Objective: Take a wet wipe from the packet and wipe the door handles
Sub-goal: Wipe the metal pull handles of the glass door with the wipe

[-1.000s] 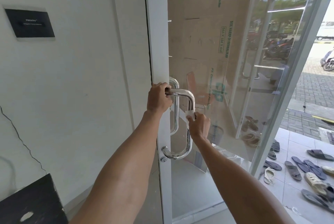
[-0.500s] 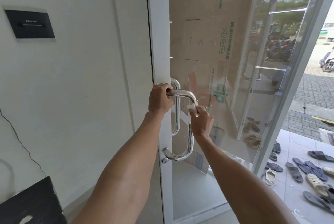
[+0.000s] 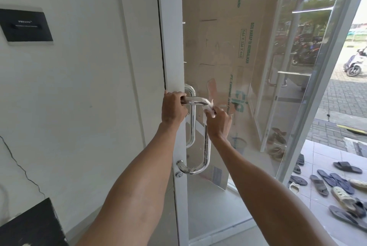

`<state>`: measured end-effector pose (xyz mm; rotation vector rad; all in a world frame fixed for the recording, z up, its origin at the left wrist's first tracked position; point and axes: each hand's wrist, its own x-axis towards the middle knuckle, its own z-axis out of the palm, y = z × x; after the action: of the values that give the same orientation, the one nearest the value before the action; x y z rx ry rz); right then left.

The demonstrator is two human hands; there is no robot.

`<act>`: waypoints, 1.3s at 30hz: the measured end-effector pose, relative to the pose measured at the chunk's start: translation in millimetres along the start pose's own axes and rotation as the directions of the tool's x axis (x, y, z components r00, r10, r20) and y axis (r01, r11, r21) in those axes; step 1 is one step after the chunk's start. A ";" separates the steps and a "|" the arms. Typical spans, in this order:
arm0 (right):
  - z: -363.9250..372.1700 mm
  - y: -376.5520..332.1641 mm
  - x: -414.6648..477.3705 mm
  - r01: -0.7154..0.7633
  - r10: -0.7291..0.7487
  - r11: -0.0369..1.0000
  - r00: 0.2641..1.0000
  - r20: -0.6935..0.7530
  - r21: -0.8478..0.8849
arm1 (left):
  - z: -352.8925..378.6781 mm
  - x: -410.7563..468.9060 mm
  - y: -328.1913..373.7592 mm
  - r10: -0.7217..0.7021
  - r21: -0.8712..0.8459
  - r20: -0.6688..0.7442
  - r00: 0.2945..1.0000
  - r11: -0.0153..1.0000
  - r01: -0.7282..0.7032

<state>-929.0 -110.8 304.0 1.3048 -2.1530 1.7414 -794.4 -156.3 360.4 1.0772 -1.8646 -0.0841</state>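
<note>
change: right hand (image 3: 217,123) has slid the wipe (image 3: 208,109) up the handle (image 3: 207,152) to its top bend; the lower bar probably remains to do | grip: right hand pinches the wipe round the metal, left hand (image 3: 173,109) curls round the top bar | hidden: packet out of view, right fingertips covered

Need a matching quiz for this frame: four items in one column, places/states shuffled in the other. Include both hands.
Column 1
1. left hand
2. right hand
3. black plaque
4. sandals

Column 2
A. on the tiled floor outside
B. grips the top bar of the door handle
C. mounted on the white wall
D. holds the wet wipe at the handle's upper bend

Pairs: 1-B, 2-D, 3-C, 4-A
</note>
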 end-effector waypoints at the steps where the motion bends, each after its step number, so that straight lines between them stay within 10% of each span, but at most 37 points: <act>1: 1.4 -0.2 0.9 0.006 -0.006 1.000 1.000 0.004 0.006 | 0.5 0.3 -0.7 0.001 0.000 -0.006 1.000 1.000 -0.001; 12: 25.8 51.1 -39.4 -0.184 0.192 0.981 0.967 0.164 -0.066 | 5.9 9.6 -15.5 0.014 -0.023 0.006 1.000 1.000 -0.014; 22: 25.7 10.3 -0.4 -0.021 0.020 0.998 1.000 0.005 0.065 | 7.5 12.8 -21.8 0.038 -0.071 -0.029 0.999 0.997 -0.040; 32: 36.4 69.7 -50.9 -0.260 0.287 0.956 0.920 0.266 -0.133 | 3.4 12.6 -16.7 0.022 -0.044 -0.013 1.000 0.999 -0.023; 39: 27.4 48.6 -12.1 -0.081 0.074 0.996 0.980 0.187 0.028 | 14.0 8.3 -12.9 -0.028 -0.052 -0.063 0.998 0.998 0.024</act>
<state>-941.0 -127.4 250.8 1.4664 -2.3101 1.7582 -798.0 -175.2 352.4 1.0572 -1.7823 -0.1111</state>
